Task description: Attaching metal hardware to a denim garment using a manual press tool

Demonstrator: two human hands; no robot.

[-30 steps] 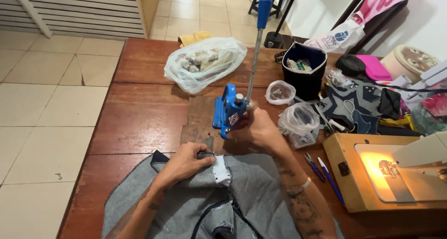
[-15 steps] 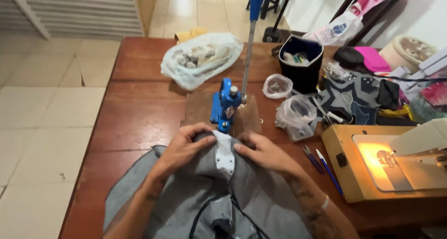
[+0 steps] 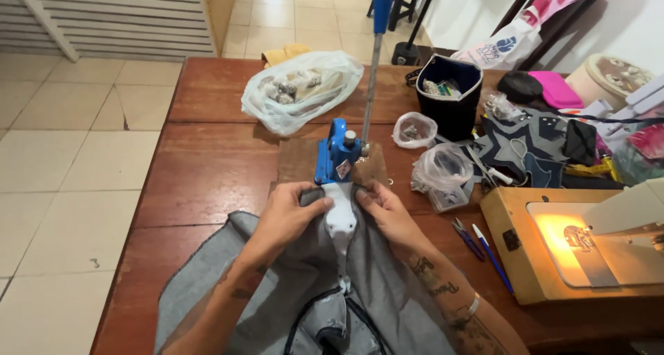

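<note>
Your grip is tight on the grey cloth (image 3: 277, 293): your left hand (image 3: 287, 217) pinches it on one side of the white strip (image 3: 341, 220), and your right hand (image 3: 387, 213) pinches it on the other side. The cloth lies on the surface (image 3: 207, 161) right in front of you, and its top edge sits at the foot of the blue press (image 3: 335, 158).

The wooden surface is the biggest thing here. It is brown, flat and hard. The grey cloth comes next. It is soft and floppy, with folds, so it could slip or bunch up if you let one side go. Then the strip would not sit straight under the press.

The tan sewing machine base (image 3: 526, 258) on your right is boxy, with a bright light on it. The clear plastic bag (image 3: 301, 92) is thin and crinkly, full of little lumpy bits. The dark bucket (image 3: 453, 96) is round and open at the top.

The press is hard blue metal with a long thin handle (image 3: 373, 71) standing up. Your fingers are very near its foot, so I think they could get nipped if the handle came down.

The small bag (image 3: 413, 129) is clear and soft. The pens (image 3: 484, 248) by the machine are thin and could roll.
</note>
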